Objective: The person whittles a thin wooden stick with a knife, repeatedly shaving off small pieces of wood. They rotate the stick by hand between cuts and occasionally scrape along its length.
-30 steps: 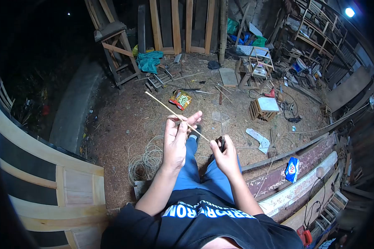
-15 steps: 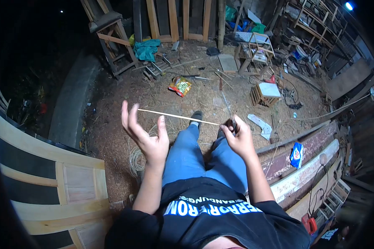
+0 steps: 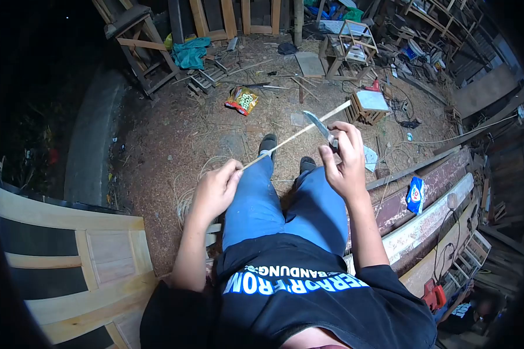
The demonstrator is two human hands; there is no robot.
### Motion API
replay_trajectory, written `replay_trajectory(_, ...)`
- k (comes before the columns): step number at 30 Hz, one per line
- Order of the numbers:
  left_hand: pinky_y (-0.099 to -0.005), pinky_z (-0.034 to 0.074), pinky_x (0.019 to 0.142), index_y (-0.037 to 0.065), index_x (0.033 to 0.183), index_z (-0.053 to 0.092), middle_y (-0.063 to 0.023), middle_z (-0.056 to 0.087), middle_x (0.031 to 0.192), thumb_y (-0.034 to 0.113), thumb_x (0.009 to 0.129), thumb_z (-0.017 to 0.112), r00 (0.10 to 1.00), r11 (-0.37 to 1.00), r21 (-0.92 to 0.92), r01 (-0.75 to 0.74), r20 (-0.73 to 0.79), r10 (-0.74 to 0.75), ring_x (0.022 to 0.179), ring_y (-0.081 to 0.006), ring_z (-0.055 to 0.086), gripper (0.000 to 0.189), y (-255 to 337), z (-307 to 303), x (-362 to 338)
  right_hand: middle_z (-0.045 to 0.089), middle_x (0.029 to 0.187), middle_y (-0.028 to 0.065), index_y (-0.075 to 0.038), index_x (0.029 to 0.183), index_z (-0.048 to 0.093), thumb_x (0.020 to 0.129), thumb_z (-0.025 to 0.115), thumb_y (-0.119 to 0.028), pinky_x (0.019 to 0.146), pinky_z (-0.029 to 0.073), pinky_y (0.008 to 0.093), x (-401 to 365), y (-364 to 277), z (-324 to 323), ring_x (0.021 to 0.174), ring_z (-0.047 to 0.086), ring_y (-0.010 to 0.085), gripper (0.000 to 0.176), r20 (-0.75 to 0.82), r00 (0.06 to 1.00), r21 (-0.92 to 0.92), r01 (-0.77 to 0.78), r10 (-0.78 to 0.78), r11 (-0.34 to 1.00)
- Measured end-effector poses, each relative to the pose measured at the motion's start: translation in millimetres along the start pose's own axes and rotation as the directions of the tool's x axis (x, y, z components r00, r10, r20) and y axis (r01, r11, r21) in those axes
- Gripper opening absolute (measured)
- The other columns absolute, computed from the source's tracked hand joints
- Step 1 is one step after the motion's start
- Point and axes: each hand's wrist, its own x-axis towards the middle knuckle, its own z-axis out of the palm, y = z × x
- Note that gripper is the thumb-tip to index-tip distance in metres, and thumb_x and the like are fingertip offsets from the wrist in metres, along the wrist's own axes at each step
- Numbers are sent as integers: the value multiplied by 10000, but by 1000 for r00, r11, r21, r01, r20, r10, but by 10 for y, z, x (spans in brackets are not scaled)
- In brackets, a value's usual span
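My left hand is closed, pinching the near end of a thin, pale strip of wood or bamboo between thumb and fingers. The strip slants up to the right, away from me, above my legs. In my right hand is a knife, its handle mostly hidden by the fingers. The blade points up and to the left and overlaps the strip in this view, near the strip's far half.
Panelled wooden doors or frames stand at my left. Painted planks lie at my right with a blue packet. Ahead are a snack bag, a slatted wooden box and scattered scraps. Another person appears at lower right.
The left hand has moved down and now pinches the strip's end. The strip has swung to slant up rightward, its right end out of my right hand's fingers. The knife blade has turned up-left.
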Motion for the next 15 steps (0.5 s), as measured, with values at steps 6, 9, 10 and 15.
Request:
replay_trajectory(6, -179, 262, 514, 102, 1076, 579, 86, 421, 746, 256, 1154, 474, 972, 577, -783, 233, 170, -162, 590, 4, 324, 202, 177, 488, 0, 635, 806, 209, -43, 896, 526, 1080, 574, -288, 657, 489, 487, -293, -60, 164, 757, 655, 429, 309, 451, 804, 61, -462, 388, 885)
replay_trajectory(9, -179, 236, 488, 101, 1058, 572, 84, 417, 740, 265, 1155, 475, 954, 438, -848, 299, 254, -159, 566, 9, 309, 213, 405, 474, 8, 639, 713, 190, -68, 893, 557, 1052, 613, -319, 598, 492, 506, -275, -144, 200, 712, 675, 431, 302, 502, 822, 42, -335, 270, 941)
replay_trajectory(10, -182, 233, 479, 102, 1052, 566, 85, 411, 732, 277, 1157, 473, 942, 340, -879, 334, 297, -158, 550, 8, 300, 225, 475, 437, 7, 642, 714, 188, -69, 888, 560, 1046, 620, -323, 601, 498, 504, -230, -175, 175, 710, 677, 426, 305, 525, 820, 44, -293, 228, 955)
replay_trajectory(15, -193, 237, 475, 74, 1087, 581, 90, 400, 710, 273, 1162, 459, 953, 338, -895, 291, 243, -179, 551, 3, 310, 245, 617, 439, 22, 641, 655, 144, -84, 784, 585, 996, 675, -393, 566, 513, 475, -76, -240, 67, 633, 680, 377, 386, 546, 832, 28, -129, 93, 991)
